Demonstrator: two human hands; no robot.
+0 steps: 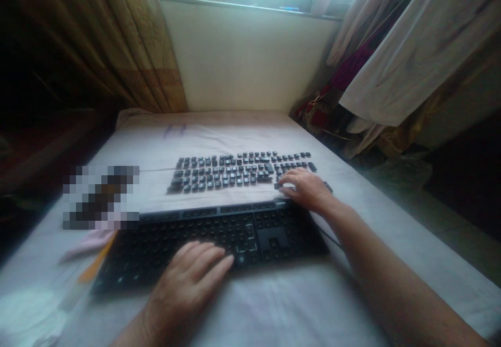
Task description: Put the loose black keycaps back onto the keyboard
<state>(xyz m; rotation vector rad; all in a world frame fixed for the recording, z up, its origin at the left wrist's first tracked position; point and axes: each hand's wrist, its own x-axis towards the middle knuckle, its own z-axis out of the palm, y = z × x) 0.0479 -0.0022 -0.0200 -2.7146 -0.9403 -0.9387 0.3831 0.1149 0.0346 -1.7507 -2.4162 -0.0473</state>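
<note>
A black keyboard [219,232] lies across the cloth-covered surface, its key wells without caps. My left hand [191,274] rests on its front edge with fingers stretched out. Beyond the keyboard, several loose black keycaps [230,170] are laid out in rows like a keyboard's layout. At the right end of these rows is my right hand [303,188], its thumb and forefinger curled together at a dark keycap [277,186]. The palm hides some of the caps beneath it.
A pale cloth [156,128] covers the bed-like surface. A blurred-out item [102,198] lies left, near pink and orange pieces [96,261]. A cable [329,235] runs off to the right of the keyboard. Curtains [133,39] and hanging clothes [391,65] flank the window wall.
</note>
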